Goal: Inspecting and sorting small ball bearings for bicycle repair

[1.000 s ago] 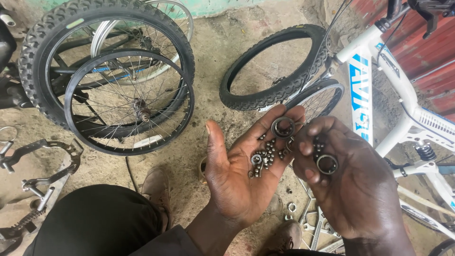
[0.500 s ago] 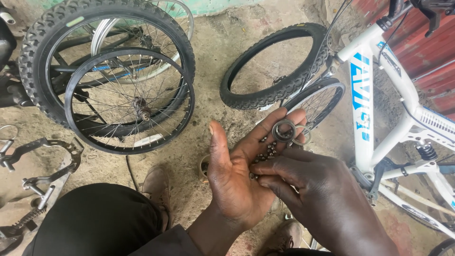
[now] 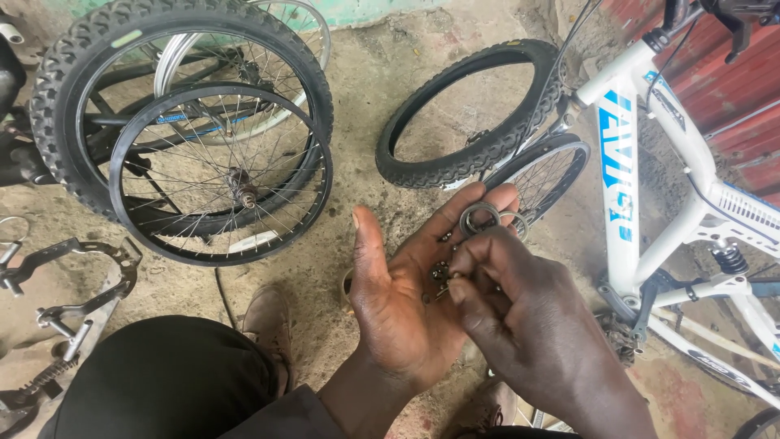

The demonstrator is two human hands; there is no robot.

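The left hand (image 3: 406, 301) lies palm up, fingers spread flat, cupping small dark bearing balls (image 3: 440, 272) at the palm's centre and a metal ring (image 3: 479, 218) near the fingertips. The right hand (image 3: 520, 313) pinches among them, seemingly gripping one ball.

Bare hands, black sleeve (image 3: 292, 415), black trousers (image 3: 154, 378), brown shoe (image 3: 268, 321)
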